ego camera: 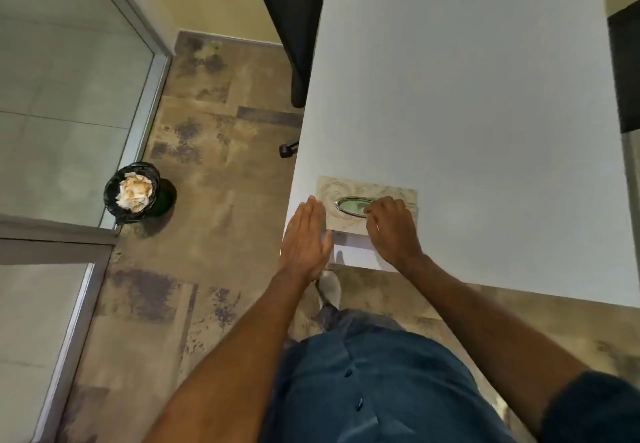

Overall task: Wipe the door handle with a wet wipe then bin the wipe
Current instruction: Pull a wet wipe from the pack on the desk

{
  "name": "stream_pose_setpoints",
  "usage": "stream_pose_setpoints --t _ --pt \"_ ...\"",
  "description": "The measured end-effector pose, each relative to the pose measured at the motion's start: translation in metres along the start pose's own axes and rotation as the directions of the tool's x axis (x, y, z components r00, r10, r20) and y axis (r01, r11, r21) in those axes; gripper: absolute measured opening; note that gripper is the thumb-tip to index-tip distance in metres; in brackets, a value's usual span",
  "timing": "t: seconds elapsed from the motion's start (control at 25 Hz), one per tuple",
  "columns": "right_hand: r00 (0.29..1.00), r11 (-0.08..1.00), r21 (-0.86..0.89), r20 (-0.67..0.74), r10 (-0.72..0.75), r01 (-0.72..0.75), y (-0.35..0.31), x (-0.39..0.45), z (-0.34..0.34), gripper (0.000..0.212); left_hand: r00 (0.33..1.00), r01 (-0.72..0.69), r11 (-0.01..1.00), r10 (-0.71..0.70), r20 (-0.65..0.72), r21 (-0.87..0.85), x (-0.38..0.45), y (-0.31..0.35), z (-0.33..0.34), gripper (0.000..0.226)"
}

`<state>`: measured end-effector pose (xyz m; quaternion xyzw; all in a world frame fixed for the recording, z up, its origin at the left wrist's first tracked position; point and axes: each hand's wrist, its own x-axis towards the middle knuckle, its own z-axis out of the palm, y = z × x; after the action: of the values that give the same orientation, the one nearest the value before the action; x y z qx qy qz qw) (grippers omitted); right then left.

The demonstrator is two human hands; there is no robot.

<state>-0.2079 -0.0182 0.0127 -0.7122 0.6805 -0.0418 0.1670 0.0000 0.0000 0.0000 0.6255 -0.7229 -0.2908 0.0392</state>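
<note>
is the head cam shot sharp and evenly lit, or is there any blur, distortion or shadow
Head view: soft all over, with fine detail smeared on the tissue box and both hands; wide-angle bending shows in the slanted glass door frame and table edge; the light is dim and warm; a soft shadow lies beside the bin on the floor, no strong glare.
</note>
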Motion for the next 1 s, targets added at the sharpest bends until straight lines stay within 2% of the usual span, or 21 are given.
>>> stream_pose_setpoints --t 0.16,0.4,0.68,1.0 --pt "0.999 0.998 -0.062 0.049 -0.019 0.022 0.007 0.022 -0.009 0.029 0.997 -0.056 0.992 0.05 0.052 0.115 0.034 0.015 0.008 0.065" --pt "0.971 0.957 -0.209 0.171 -0.166 0.201 0.013 0.041 -0.014 0.03 0.998 0.015 1.0 -0.015 0.055 0.017 0.053 0.022 0.02 0.071" --pt "0.894 0.795 -0.422 0.305 -0.328 0.436 0.011 0.062 -0.018 0.028 0.999 0.023 1.0 -0.022 0.042 -0.015 0.053 0.019 0.026 0.073" --pt "0.825 0.687 -0.462 0.384 -0.415 0.56 0.01 0.075 -0.018 0.02 0.999 0.021 0.999 -0.02 0.046 -0.036 0.052 0.019 0.024 0.074"
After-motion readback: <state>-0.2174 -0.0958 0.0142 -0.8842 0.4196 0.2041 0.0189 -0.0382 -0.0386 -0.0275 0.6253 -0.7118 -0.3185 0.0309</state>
